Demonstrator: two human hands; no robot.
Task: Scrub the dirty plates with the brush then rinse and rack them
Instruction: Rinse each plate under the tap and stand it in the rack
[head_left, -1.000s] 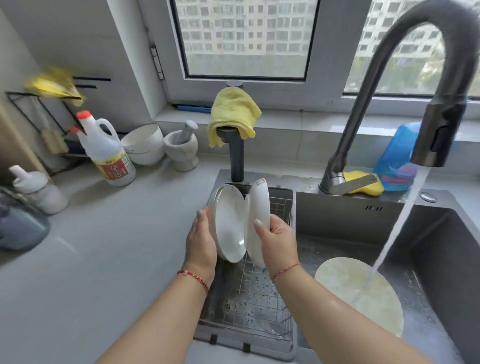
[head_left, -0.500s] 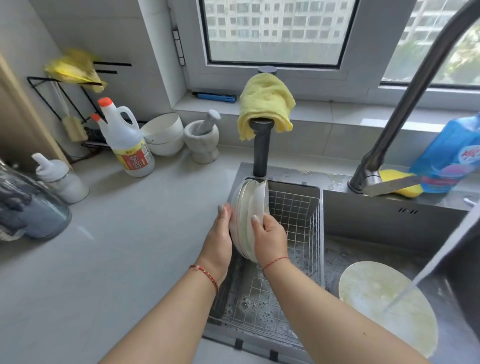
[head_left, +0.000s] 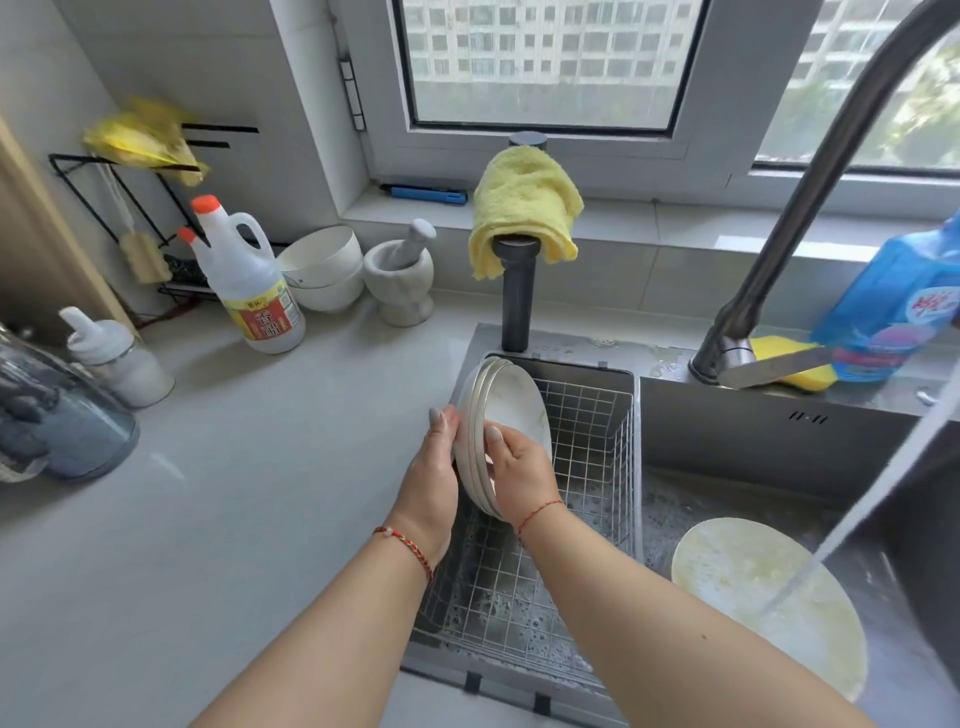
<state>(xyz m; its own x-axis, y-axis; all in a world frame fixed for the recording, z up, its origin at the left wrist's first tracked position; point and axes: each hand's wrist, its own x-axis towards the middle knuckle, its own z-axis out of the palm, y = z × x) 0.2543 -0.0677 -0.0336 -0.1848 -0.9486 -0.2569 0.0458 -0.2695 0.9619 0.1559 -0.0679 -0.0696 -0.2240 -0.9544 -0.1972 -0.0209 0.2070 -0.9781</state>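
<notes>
Two bare forearms enter from bottom of frame, no sleeves visible. Left hand (head_left: 431, 470) at frame centre: thin red braided cord bracelet at wrist, one small pale bead on it. Right hand (head_left: 519, 470) just right of it: thin plain red string bracelet at wrist. Fingernails on both medium length, pale greyish polish. Small dark mole on right forearm, lower right of frame. No rings, no watch.

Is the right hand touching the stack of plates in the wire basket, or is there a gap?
Touching. The head view shows the right hand with its thumb laid over the front rim of the stack of plates, no gap between them.
</notes>
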